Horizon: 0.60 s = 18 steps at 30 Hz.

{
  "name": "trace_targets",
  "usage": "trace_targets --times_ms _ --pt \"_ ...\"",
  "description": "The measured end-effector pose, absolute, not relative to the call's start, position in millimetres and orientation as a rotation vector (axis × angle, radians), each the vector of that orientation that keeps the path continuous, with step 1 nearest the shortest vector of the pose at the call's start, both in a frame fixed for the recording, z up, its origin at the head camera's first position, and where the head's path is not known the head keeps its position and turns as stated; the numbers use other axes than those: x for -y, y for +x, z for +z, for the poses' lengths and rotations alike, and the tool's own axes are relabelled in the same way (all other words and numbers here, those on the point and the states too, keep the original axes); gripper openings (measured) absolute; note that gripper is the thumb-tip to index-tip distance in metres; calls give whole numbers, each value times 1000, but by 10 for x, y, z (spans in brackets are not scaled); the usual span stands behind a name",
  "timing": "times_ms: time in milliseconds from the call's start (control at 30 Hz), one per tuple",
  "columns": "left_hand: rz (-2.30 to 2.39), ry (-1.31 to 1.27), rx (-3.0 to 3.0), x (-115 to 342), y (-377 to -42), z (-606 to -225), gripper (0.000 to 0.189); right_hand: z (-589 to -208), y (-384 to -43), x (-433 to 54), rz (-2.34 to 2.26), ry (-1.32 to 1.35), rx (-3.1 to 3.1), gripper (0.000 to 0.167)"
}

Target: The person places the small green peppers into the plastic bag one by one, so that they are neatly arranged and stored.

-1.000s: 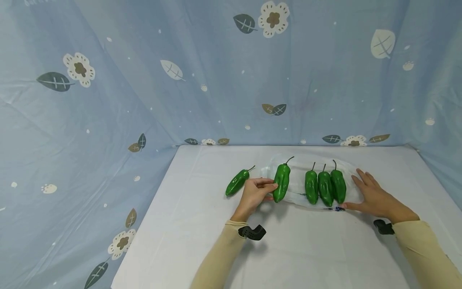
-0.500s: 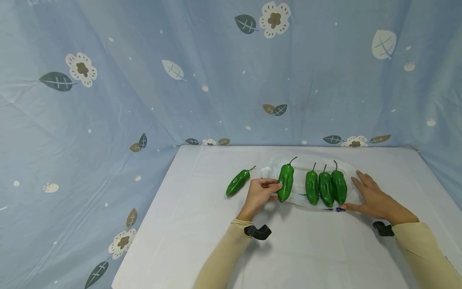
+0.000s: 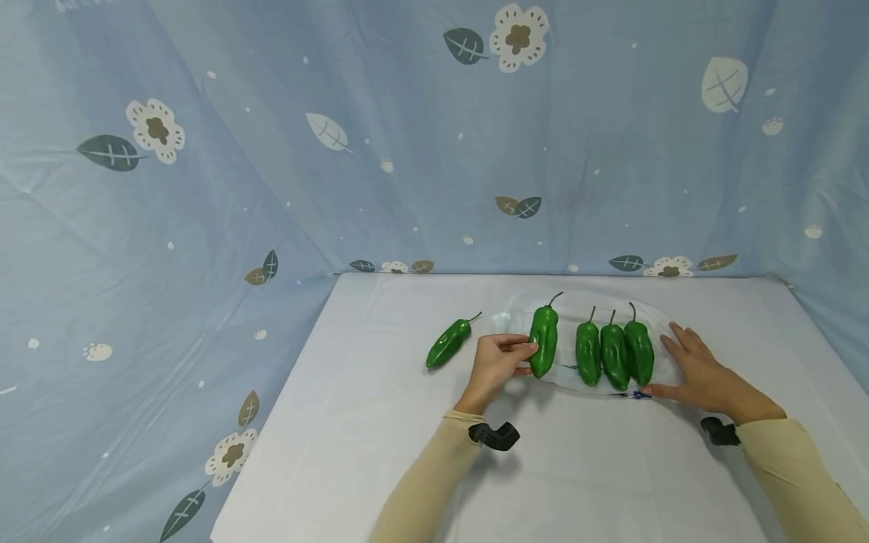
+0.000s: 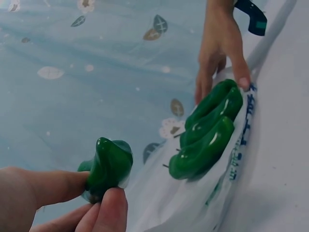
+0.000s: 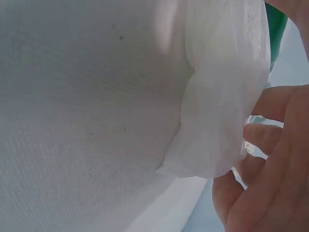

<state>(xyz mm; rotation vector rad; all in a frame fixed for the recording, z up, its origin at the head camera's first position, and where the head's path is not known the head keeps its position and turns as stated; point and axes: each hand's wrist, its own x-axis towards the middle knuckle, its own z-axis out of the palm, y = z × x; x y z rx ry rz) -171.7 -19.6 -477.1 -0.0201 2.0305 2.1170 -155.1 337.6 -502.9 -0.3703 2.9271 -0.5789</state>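
My left hand (image 3: 495,368) pinches a green pepper (image 3: 544,341) between thumb and fingers. That pepper (image 4: 110,166) is held stem up, over the left part of a white plastic bag (image 3: 565,381) with blue print. Three more green peppers (image 3: 615,357) lie side by side on the bag's right part, stems away from me. My right hand (image 3: 702,375) rests at the bag's right end, fingers spread and thumb near the blue print. In the right wrist view, its fingers lie along the edge of the bag (image 5: 217,121). Another green pepper (image 3: 449,343) lies left of my left hand.
A white-covered table (image 3: 577,467) bears everything. Behind it and to the left hangs a light blue curtain (image 3: 434,136) printed with leaves and flowers. Each wrist wears a black camera mount (image 3: 494,436).
My left hand has moved a little to the right with its pepper, closer to the three on the bag. The right hand has stayed in place.
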Motion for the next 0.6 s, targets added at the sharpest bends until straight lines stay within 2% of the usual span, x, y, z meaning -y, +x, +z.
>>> trace_targets --times_ms 600 --pt "2126 20 -2033 27 -1704 -4744 23 -4957 -1544 -3400 -678 -365 -2901 123"
